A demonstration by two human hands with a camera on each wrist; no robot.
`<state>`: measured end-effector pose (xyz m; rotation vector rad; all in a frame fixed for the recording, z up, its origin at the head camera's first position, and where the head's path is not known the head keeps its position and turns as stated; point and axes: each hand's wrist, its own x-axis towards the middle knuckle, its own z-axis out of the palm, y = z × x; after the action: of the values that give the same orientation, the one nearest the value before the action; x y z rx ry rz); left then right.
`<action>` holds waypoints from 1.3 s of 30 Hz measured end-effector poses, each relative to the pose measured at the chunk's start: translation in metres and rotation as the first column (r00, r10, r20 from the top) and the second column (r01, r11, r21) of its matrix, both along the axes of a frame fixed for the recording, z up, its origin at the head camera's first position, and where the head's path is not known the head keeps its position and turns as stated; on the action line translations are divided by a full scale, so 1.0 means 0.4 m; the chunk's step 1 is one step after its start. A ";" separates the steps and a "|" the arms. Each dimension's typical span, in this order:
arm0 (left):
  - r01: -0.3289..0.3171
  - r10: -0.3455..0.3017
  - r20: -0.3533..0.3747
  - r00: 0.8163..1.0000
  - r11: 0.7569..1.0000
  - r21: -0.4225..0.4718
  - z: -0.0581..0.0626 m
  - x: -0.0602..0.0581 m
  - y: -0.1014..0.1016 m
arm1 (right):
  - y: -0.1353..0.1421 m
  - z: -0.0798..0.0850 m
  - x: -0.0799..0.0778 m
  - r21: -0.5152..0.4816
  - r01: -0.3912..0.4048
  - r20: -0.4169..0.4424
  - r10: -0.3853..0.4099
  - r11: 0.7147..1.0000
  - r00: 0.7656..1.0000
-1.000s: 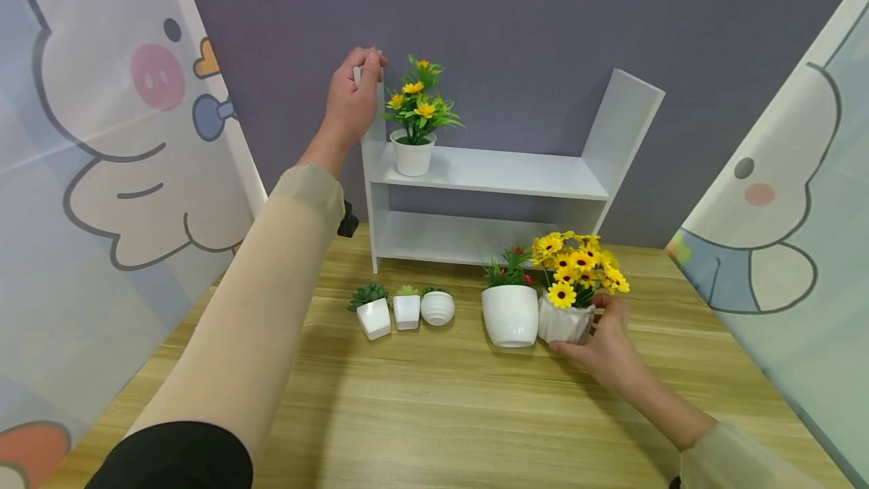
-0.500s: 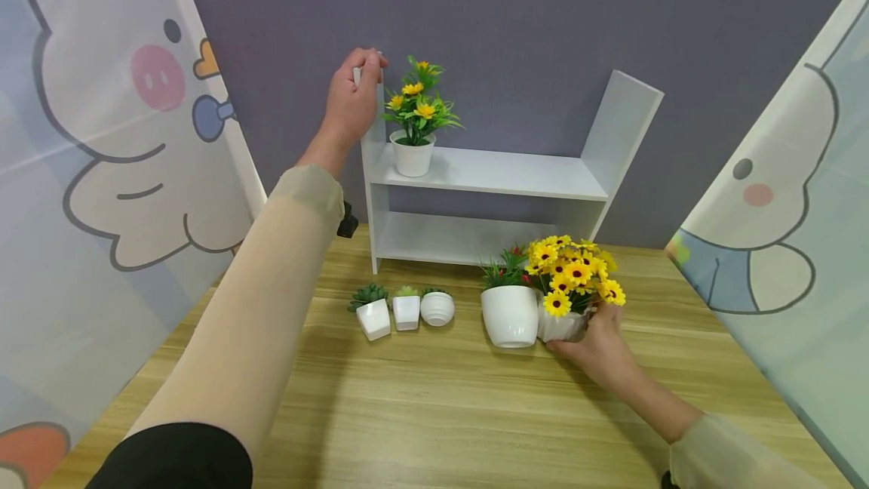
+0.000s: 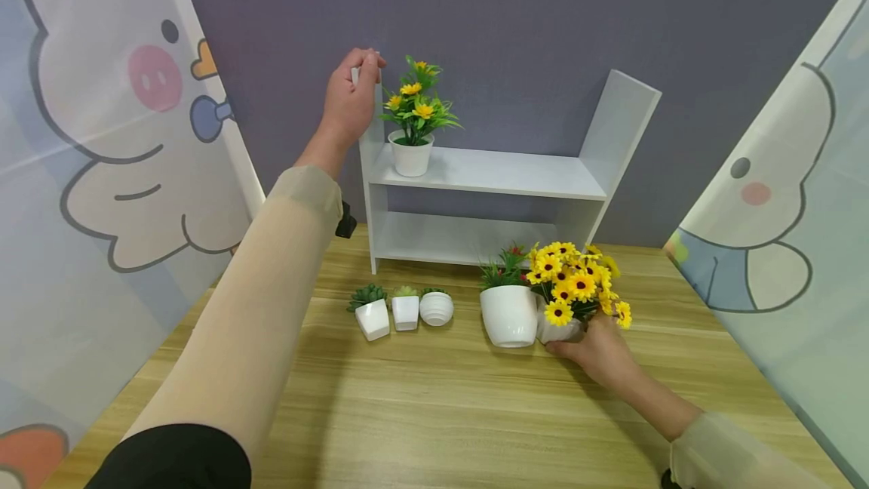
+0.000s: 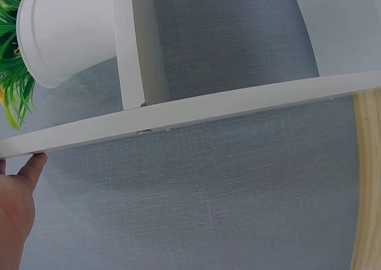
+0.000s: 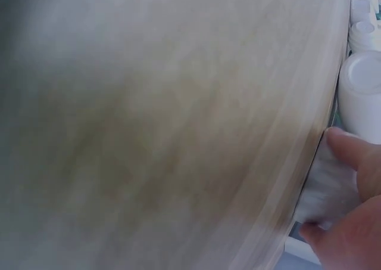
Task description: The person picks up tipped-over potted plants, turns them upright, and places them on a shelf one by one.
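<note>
My left hand (image 3: 349, 103) grips the top of the left side panel of a white two-tier shelf (image 3: 502, 172); in the left wrist view the thumb lies along the panel (image 4: 196, 110). On the upper tier stands a white pot with a yellow-flowered plant (image 3: 411, 157). At the table's right, my right hand (image 3: 600, 353) holds a pale flowerpot (image 3: 557, 328) crowded with yellow daisy-like flowers. Thumb and fingers sit on either side of this flowerpot (image 5: 330, 186) in the right wrist view. A larger white pot with red-flowered greenery (image 3: 509, 315) lies close on its left.
Three small white succulent pots (image 3: 405, 312) lie in a row before the shelf's left end. A grey wall (image 3: 502, 13) rises behind the shelf. Cartoon-printed panels (image 3: 122, 134) flank the wooden table (image 3: 434, 406) on both sides.
My right hand has shifted slightly left and its fingers have closed further around the flowerpot, whose yellow flowers have turned and dipped. The left hand stays on the shelf panel.
</note>
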<state>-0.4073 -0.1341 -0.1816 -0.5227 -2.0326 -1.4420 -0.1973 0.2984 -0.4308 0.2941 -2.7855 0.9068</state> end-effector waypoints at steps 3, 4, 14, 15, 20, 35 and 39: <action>0.000 0.000 0.009 1.000 1.000 -0.008 0.000 0.001 -0.001 | 0.015 0.007 -0.001 -0.021 -0.006 0.068 0.008 1.000 0.998; 0.000 0.000 0.011 1.000 1.000 -0.008 0.000 0.001 -0.001 | 0.022 0.011 -0.002 -0.040 -0.002 0.118 0.006 0.999 0.993; 0.000 0.000 0.015 1.000 1.000 0.010 -0.004 0.003 -0.011 | 0.064 0.015 -0.021 -0.316 0.033 0.403 0.103 0.948 0.909; -0.001 0.001 0.015 1.000 1.000 0.010 -0.004 0.003 -0.012 | 0.063 0.016 -0.021 -0.302 0.032 0.400 0.097 0.953 0.911; -0.004 0.004 0.017 1.000 1.000 0.010 -0.004 0.004 -0.015 | 0.061 0.016 -0.023 -0.267 0.001 0.371 0.102 0.964 0.923; -0.001 0.001 0.010 1.000 1.000 0.010 0.000 0.001 -0.001 | 0.072 0.010 -0.052 -0.226 -0.063 0.368 0.145 0.972 0.919; -0.003 0.003 0.012 1.000 1.000 0.010 0.001 0.000 0.001 | 0.072 0.005 -0.055 -0.231 -0.124 0.239 0.180 0.965 0.954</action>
<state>-0.4072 -0.1339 -0.1813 -0.5079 -2.0334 -1.4562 -0.2193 0.3272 -0.4288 0.3866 -2.8912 1.3621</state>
